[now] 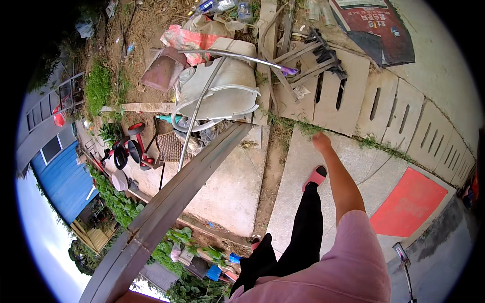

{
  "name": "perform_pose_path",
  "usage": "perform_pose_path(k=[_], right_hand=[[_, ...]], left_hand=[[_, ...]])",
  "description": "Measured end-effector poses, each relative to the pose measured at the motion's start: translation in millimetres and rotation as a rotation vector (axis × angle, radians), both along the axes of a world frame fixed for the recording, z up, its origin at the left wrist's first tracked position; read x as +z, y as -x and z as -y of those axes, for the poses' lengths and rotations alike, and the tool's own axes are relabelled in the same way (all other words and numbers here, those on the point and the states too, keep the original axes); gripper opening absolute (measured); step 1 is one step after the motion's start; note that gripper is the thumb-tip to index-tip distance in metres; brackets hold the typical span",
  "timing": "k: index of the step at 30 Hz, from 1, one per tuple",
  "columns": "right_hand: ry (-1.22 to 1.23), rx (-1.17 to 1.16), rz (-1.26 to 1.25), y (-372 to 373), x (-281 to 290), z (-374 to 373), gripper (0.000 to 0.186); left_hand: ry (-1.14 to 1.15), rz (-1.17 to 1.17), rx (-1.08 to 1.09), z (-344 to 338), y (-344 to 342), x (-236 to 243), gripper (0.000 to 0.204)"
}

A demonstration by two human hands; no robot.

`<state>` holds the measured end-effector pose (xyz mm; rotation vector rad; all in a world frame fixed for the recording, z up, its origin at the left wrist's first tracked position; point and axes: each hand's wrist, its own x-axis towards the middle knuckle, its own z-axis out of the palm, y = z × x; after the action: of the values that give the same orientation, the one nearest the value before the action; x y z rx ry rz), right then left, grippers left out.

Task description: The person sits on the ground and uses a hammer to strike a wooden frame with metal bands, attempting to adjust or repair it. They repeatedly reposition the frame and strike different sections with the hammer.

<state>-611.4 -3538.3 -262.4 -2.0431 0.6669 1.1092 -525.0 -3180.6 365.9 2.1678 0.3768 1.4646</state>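
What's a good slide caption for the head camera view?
Right hand over a concrete path, with slotted slabs, a grey post and a white casing nearby.

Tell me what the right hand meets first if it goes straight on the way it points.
In the picture, the right hand lines up with the weeds first, then the slab beyond. Depth is unclear; it looks raised, so it may pass above both.

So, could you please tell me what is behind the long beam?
Pale concrete and green plants show on both sides of the long beam, and a metal pole runs to its edge. Whatever the beam covers, possibly more of the pole, cannot be seen.
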Motion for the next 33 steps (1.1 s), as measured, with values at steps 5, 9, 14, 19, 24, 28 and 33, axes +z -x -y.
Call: perform_pose_path(k=[5, 9, 14, 19, 24, 28, 33], right_hand=[[0.126, 0.03, 0.242, -115.1, -57.4, -21.8, 0.052], [0.051, 0.068, 0.039, -157.2, -80.9, -32.3, 0.053], [0.187, 0.065, 0.079, -149.0, -93.7, -61.4, 0.046], [0.204, 0.236, 0.165, -124.0, -40.4, -27.9, 0.037], [0.288, 0.537, -0.033, -35.1, 39.5, 61.3, 0.029], [0.282, 0.701, -0.169, 42.7, 120.2, 120.2, 0.024], [0.28, 0.697, -0.296, 145.4, 208.9, 141.4, 0.028]], left_hand=[[-0.039, -0.149, 0.047, 5.3, -29.9, -23.4, 0.072], [-0.098, -0.208, 0.073, 9.7, -49.1, -26.1, 0.074], [-0.128, -0.213, 0.048, 14.7, -57.0, -26.2, 0.077], [-0.09, -0.205, 0.016, 12.1, -46.2, -18.1, 0.079], [-0.024, -0.109, -0.014, 31.4, -34.9, -16.8, 0.082], [-0.005, -0.015, -0.026, -17.1, 15.1, 20.1, 0.084], [0.166, 0.127, -0.055, -36.1, 12.6, -11.2, 0.086]])
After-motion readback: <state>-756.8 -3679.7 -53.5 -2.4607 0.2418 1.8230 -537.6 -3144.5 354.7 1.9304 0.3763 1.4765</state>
